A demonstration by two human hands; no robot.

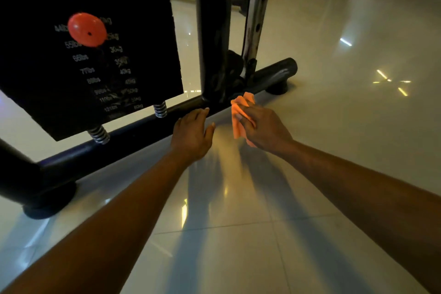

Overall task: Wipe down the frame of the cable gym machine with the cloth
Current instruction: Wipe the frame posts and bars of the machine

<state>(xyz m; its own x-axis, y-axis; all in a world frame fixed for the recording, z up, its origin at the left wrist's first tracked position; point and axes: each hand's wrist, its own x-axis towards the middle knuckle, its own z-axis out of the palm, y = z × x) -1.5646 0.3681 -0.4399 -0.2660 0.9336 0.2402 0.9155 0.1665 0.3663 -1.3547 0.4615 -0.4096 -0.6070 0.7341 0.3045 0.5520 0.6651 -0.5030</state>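
Low beside the black tubular base bar (133,126), the left hand (192,133) rests fingers straight; the right hand (262,130) grips a crumpled orange cloth (241,112).

Gym, weight stack (90,55), tiled floor (334,126)

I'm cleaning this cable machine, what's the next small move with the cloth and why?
Probably bring the orange cloth, gripped in your right hand, forward onto the black base bar by the upright post. The cloth seems just short of the bar, while your left hand reaches toward it.
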